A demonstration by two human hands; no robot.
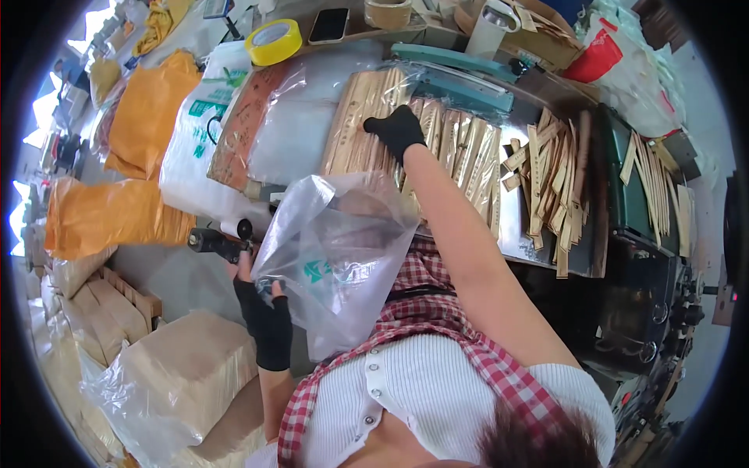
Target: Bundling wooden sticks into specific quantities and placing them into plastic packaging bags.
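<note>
My left hand (261, 308), in a black fingerless glove, grips the lower edge of a clear plastic bag (343, 257) with a green mark, held up in front of my chest. My right hand (398, 129), in a black glove, reaches forward and rests on a row of long paper-wrapped sticks (460, 152) laid side by side on the table; whether its fingers close on any of them I cannot tell. More loose wrapped sticks (558, 175) lie in a heap to the right.
A teal heat sealer (460, 74) stands behind the sticks. A yellow tape roll (273, 40), a phone (328, 25) and a brown tape roll (388, 13) lie at the back. Orange bags (117, 214), white sacks (199, 148) and paper-wrapped bundles (179, 374) fill the left.
</note>
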